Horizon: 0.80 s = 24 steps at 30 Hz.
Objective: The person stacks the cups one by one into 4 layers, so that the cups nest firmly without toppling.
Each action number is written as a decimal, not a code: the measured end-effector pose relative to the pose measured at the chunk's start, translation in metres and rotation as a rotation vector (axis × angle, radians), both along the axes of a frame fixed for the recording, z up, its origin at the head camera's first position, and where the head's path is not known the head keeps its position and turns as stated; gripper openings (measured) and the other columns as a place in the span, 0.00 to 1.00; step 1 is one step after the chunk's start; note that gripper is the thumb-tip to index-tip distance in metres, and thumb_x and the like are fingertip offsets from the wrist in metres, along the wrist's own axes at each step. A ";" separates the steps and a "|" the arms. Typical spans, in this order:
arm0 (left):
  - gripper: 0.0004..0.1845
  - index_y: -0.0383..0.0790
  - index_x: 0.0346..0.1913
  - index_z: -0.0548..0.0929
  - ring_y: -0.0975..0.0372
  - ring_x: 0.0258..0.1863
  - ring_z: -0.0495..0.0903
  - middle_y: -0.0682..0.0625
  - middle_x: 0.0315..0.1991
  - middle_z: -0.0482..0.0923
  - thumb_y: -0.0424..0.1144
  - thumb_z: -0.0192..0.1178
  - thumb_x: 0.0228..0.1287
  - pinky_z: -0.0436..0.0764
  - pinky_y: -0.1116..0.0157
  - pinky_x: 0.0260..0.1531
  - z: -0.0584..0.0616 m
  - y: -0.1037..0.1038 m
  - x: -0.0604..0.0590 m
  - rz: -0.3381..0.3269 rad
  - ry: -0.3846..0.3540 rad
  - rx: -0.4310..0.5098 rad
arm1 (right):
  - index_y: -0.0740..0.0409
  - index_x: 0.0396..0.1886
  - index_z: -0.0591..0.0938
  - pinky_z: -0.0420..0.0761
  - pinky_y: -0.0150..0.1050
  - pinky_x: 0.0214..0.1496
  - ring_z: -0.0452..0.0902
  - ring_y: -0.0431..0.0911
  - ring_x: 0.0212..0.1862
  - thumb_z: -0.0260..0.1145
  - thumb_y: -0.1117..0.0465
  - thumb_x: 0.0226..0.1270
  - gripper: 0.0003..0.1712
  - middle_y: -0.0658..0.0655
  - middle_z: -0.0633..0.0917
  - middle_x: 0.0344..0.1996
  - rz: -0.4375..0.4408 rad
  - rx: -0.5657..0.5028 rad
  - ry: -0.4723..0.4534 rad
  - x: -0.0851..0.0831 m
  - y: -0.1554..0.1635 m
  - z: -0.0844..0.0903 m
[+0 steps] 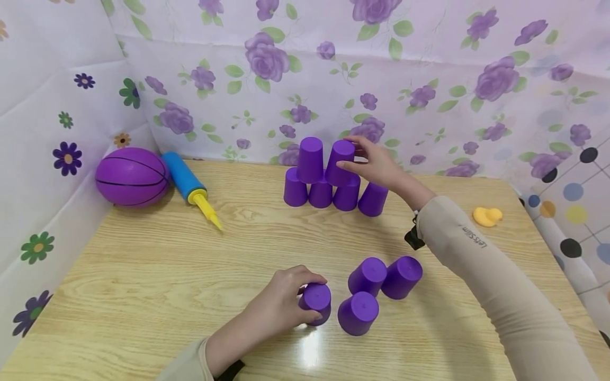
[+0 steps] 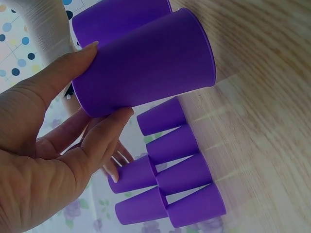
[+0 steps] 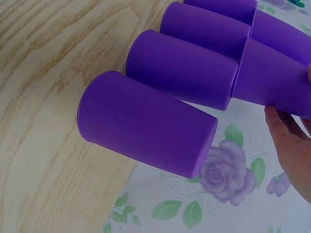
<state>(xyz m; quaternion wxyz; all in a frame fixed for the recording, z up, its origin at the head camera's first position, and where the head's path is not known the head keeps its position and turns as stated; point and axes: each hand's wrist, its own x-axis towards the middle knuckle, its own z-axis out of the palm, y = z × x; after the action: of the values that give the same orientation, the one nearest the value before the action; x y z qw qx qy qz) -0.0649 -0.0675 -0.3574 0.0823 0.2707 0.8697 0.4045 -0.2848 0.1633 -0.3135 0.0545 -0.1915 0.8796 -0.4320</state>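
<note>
**Stacking purple cups into a pyramid**

Building the second tier looks to be the step in hand. The right hand (image 1: pixel 376 161) has its fingers grasping a tilted cup (image 1: pixel 341 160) on top of the bottom row (image 1: pixel 333 194) of four upturned cups at the far side of the desk (image 1: pixel 143 264); a second-tier cup (image 1: pixel 310 159) already stands just left of it. Nearer than that row, the left hand (image 1: pixel 286 299) curls its fingers round a loose cup (image 1: pixel 316 301), with three more loose cups (image 1: pixel 376 293) just beside it. As a judgement, the tilted cup needs settling square across two lower cups before release.
</note>
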 end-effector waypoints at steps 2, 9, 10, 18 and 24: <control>0.25 0.33 0.45 0.82 0.59 0.39 0.80 0.50 0.35 0.78 0.29 0.75 0.37 0.81 0.70 0.40 0.000 0.000 0.000 -0.001 -0.005 0.004 | 0.57 0.67 0.62 0.71 0.42 0.63 0.65 0.53 0.65 0.69 0.54 0.59 0.40 0.59 0.72 0.61 0.003 -0.022 -0.009 0.000 0.000 -0.001; 0.25 0.34 0.45 0.83 0.60 0.39 0.80 0.50 0.35 0.78 0.29 0.75 0.37 0.81 0.72 0.40 -0.001 0.000 0.000 0.006 -0.009 0.018 | 0.56 0.71 0.55 0.66 0.45 0.67 0.59 0.54 0.69 0.70 0.61 0.57 0.46 0.59 0.63 0.68 0.047 -0.089 0.004 0.004 0.005 -0.006; 0.25 0.34 0.45 0.83 0.60 0.39 0.80 0.50 0.35 0.78 0.28 0.75 0.37 0.81 0.72 0.40 -0.002 0.000 0.000 0.005 -0.010 0.021 | 0.57 0.72 0.53 0.64 0.46 0.68 0.57 0.54 0.69 0.70 0.62 0.57 0.48 0.60 0.61 0.69 0.057 -0.096 0.011 0.005 0.006 -0.007; 0.24 0.33 0.45 0.82 0.59 0.41 0.80 0.47 0.38 0.80 0.29 0.75 0.38 0.81 0.72 0.41 -0.004 -0.001 0.000 0.012 -0.045 0.043 | 0.57 0.73 0.51 0.58 0.48 0.70 0.55 0.55 0.70 0.68 0.61 0.60 0.47 0.64 0.60 0.69 0.064 -0.056 0.048 0.019 0.029 -0.010; 0.24 0.33 0.46 0.82 0.55 0.45 0.82 0.44 0.44 0.82 0.28 0.74 0.39 0.80 0.70 0.43 -0.007 0.000 0.002 0.054 -0.141 0.110 | 0.60 0.71 0.56 0.61 0.53 0.68 0.59 0.57 0.68 0.66 0.61 0.61 0.42 0.64 0.64 0.67 0.075 0.043 0.100 0.041 0.051 -0.016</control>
<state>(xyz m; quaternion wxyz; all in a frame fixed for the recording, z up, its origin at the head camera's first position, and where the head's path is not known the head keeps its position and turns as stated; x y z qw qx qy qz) -0.0631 -0.0680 -0.3645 0.1174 0.2219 0.8451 0.4720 -0.2436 0.2139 -0.3291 0.0307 -0.2443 0.8825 -0.4006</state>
